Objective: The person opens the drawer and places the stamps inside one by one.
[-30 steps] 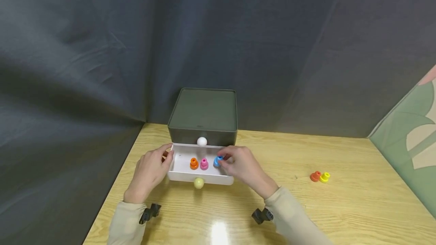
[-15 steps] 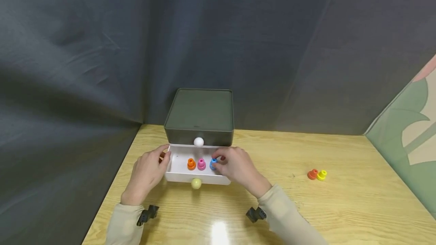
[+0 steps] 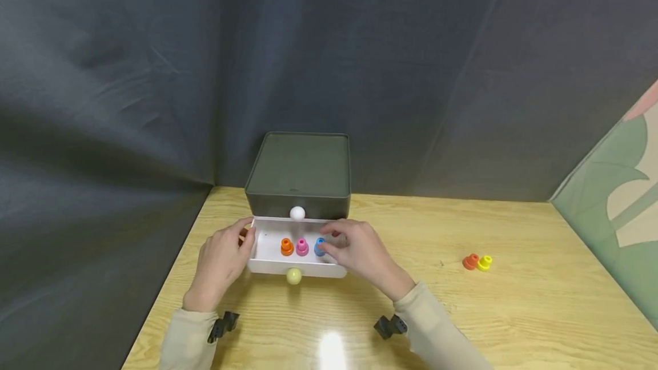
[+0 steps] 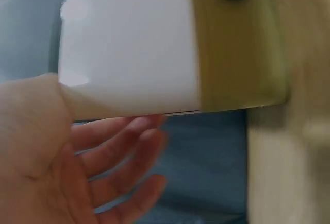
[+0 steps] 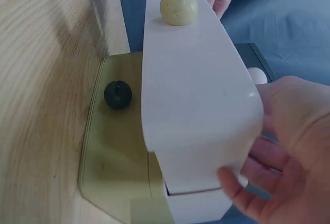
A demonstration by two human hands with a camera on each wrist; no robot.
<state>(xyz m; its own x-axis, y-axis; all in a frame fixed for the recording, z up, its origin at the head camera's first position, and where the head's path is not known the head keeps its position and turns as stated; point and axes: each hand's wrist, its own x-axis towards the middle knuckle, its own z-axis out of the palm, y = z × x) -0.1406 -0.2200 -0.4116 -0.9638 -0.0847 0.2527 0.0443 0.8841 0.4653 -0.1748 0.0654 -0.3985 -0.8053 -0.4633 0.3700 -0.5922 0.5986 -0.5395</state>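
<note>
1. Left hand (image 3: pixel 221 267) rests at the left wall of the white drawer (image 3: pixel 319 269), its fingers spread and loosely bent, some touching the outer side; whether the thumb presses the rim, I cannot tell.
2. Right hand (image 3: pixel 362 247) reaches over the drawer's right wall. Its thumb and forefinger stand parted about the blue piece (image 3: pixel 320 241), with the forefinger clear of the top; whether the thumb touches it is hidden. The other fingers hang outside that wall.
3. Inside the drawer, the blue piece stands upright at the right end of a row, with the pink piece (image 3: pixel 302 248) left of it and the orange piece (image 3: pixel 287 248) furthest left.
4. Behind the drawer sits the dark box (image 3: pixel 300 164) with a white knob (image 3: pixel 297 213); a pale yellow knob (image 3: pixel 294 276) marks the drawer's near side.
5. Below the drawer, a yellow-green front (image 5: pixel 116 141) bears a dark knob (image 5: pixel 118 95).
6. Well to the right, the red piece (image 3: pixel 470 262) and yellow piece (image 3: pixel 485 263) lie side by side on the wooden table (image 3: pixel 514 313).
</note>
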